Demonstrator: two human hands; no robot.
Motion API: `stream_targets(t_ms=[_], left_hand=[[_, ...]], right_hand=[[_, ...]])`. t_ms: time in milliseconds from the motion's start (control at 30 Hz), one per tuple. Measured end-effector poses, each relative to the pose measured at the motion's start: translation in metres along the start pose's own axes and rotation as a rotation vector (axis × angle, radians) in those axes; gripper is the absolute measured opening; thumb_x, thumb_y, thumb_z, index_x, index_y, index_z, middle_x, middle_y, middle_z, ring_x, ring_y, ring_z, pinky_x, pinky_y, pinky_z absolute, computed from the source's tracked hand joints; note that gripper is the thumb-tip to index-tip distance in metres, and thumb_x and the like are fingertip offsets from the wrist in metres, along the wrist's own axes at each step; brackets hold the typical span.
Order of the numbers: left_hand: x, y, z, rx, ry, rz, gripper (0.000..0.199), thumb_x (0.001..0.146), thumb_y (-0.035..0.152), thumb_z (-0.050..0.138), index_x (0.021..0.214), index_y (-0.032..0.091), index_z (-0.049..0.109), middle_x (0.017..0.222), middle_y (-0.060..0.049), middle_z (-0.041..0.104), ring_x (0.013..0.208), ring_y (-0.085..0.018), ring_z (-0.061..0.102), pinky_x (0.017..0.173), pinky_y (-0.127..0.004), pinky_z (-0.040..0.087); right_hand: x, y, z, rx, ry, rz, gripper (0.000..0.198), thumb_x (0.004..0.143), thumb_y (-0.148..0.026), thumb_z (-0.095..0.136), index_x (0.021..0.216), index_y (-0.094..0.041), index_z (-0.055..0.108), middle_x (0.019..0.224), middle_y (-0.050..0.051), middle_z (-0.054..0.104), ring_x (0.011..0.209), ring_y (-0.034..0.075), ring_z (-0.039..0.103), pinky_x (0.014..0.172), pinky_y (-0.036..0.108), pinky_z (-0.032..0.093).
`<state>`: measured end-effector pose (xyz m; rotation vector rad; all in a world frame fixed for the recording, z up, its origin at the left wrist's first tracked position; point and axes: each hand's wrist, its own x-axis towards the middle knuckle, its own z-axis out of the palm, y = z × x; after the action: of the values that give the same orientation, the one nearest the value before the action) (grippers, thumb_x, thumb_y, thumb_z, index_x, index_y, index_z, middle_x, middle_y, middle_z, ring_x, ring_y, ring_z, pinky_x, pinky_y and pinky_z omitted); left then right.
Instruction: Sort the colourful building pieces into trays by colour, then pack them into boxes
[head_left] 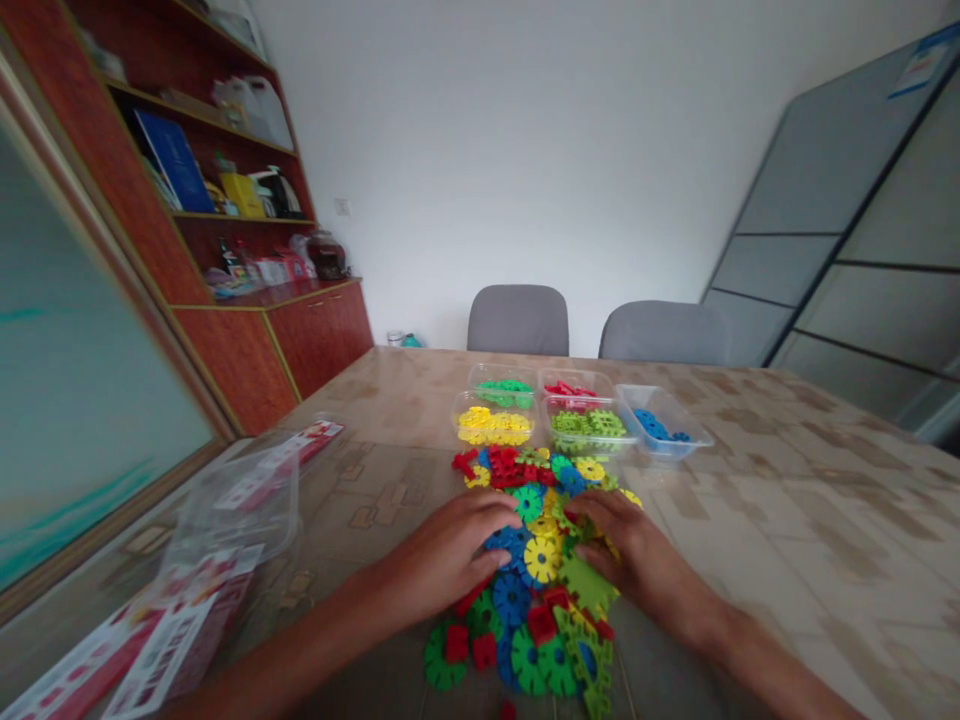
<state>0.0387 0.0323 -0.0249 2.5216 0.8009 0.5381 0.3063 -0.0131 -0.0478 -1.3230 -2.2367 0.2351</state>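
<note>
A loose heap of plastic building pieces lies in front of me, with notched discs in yellow, blue and green among red connectors. My left hand (472, 540) rests at the heap's left side, its thumb and fingers apart beside some blue notched discs (511, 542). On the right side, my right hand (622, 540) reaches over the pieces with thumb and fingers spread, touching lime-green ones. A yellow disc (541, 559) lies between the hands. Nearer to me are a lime-green flat piece (589, 585), red connectors (541, 624) and green discs (529, 660).
Behind the heap stand clear tubs of sorted pieces: yellow (493, 426), lime green (589, 426), green (504, 390), red (574, 388) and blue (661, 428). At left lie a clear plastic lid or tub (240, 500) and printed packaging (180, 620). Two grey chairs (517, 320) stand beyond the table.
</note>
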Motion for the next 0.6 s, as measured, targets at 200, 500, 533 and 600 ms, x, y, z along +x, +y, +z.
stream_targets(t_ms=[200,500,533,600], left_hand=[[0.002,0.002,0.001,0.026,-0.009,-0.002,0.030,0.086,0.019,0.060,0.115,0.024,0.060,0.127,-0.007,0.057,0.120,-0.022,0.050,0.104,-0.038,0.037],[0.002,-0.002,0.003,0.054,-0.017,0.018,0.027,0.087,0.019,0.059,0.114,0.024,0.061,0.125,-0.005,0.058,0.118,-0.021,0.051,0.103,-0.034,0.038],[0.002,-0.003,0.003,0.055,-0.021,0.017,0.027,0.087,0.019,0.058,0.114,0.024,0.061,0.126,-0.005,0.058,0.118,-0.021,0.051,0.103,-0.034,0.038],[0.002,-0.004,0.003,0.058,-0.022,0.016,0.026,0.088,0.019,0.058,0.114,0.024,0.061,0.126,-0.005,0.058,0.118,-0.021,0.051,0.103,-0.033,0.038]], right_hand=[[0.000,0.004,-0.002,-0.065,0.038,0.052,0.033,0.087,-0.027,0.057,0.119,-0.020,0.057,0.114,0.012,0.062,0.105,0.027,0.059,0.088,0.043,0.050],[0.004,-0.009,-0.036,-0.009,0.064,-0.099,0.026,0.097,-0.025,0.040,0.108,-0.022,0.063,0.092,0.009,0.067,0.090,0.023,0.061,0.080,0.036,0.049],[0.003,-0.011,-0.039,0.015,0.026,-0.131,0.026,0.097,-0.024,0.041,0.110,-0.023,0.063,0.095,0.009,0.067,0.092,0.022,0.061,0.081,0.035,0.049],[0.002,-0.013,-0.044,0.044,-0.062,-0.161,0.025,0.096,-0.025,0.044,0.111,-0.023,0.064,0.096,0.008,0.068,0.091,0.022,0.062,0.082,0.035,0.048]])
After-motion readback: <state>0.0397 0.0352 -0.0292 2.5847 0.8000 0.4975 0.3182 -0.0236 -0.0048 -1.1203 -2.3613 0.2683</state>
